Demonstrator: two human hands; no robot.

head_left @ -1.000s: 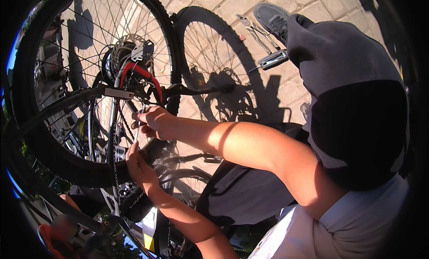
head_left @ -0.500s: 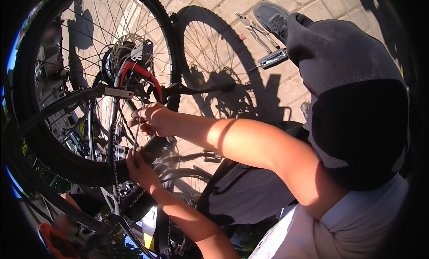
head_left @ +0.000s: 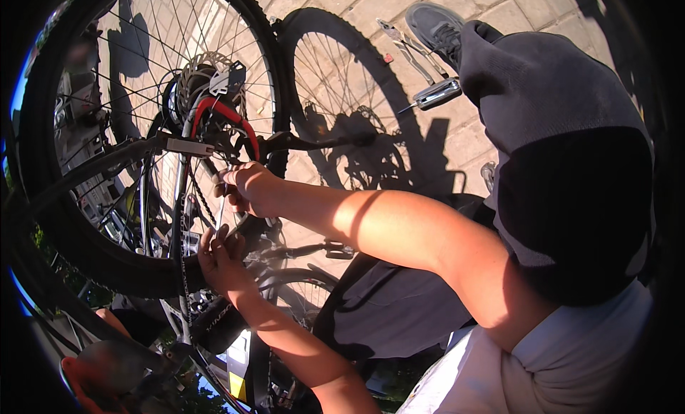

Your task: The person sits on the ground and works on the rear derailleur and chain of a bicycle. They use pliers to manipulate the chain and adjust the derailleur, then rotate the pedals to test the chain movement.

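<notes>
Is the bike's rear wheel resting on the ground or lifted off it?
Cannot tell. The rear wheel fills the view over the paving, but no contact point shows; its lower rim is hidden in shadow.

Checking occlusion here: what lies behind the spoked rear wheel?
Through the rear wheel spokes: sunlit paving, the brake disc and its own shadow. The hub is covered by frame parts.

Light: hard, bright sunlight.
Shadows: a crisp wheel shadow [head_left: 342,121] falls on the paving [head_left: 457,7]; the trouser leg [head_left: 578,207] is half black.
Glare: the forearm [head_left: 399,228] is overexposed.
Distortion: fisheye bending, dark rim.
Blur: the lower left corner is soft.
</notes>
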